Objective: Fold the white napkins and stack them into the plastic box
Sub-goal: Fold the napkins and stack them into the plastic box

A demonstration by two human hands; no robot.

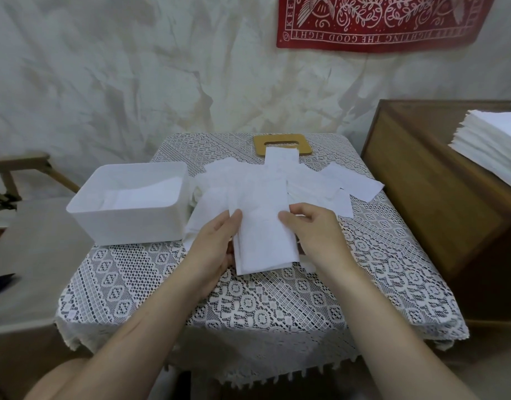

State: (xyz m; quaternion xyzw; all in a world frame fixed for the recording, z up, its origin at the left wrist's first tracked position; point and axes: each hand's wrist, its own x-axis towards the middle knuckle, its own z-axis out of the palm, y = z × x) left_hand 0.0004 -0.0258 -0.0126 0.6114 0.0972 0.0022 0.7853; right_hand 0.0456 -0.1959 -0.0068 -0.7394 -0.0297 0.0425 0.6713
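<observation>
In the middle of the frame, a small table is standing under a white lace tablecloth point(263, 307) with a diamond pattern. Both hands are working over it. The left hand point(216, 243) is pinching the left edge of a long white napkin point(260, 215), and the right hand point(314, 229) is gripping the right edge with curled fingers. The strip is lying lengthwise, running from the hands toward the far side of the table.

To the left of the hands, a white rectangular plastic box point(127, 223) is sitting on the lace. It is open at the top and some folded white napkins point(144, 194) are already lying inside. Behind and to the right of the hands, a loose pile of white napkins point(335, 180) is spreading over the cloth. Its far end is covering part of a flat yellow wooden lid point(303, 145) with a slot.

At the right edge, a brown wooden cabinet point(421, 180) is carrying a tall stack of white napkins point(493, 145). Behind everything, a creased white wall covering point(104, 82) is hanging. A red cloth with a white pattern point(378, 21) is hanging on it in the upper right. At the left edge, a wooden frame point(17, 166) is showing – I cannot tell what it belongs to.
</observation>
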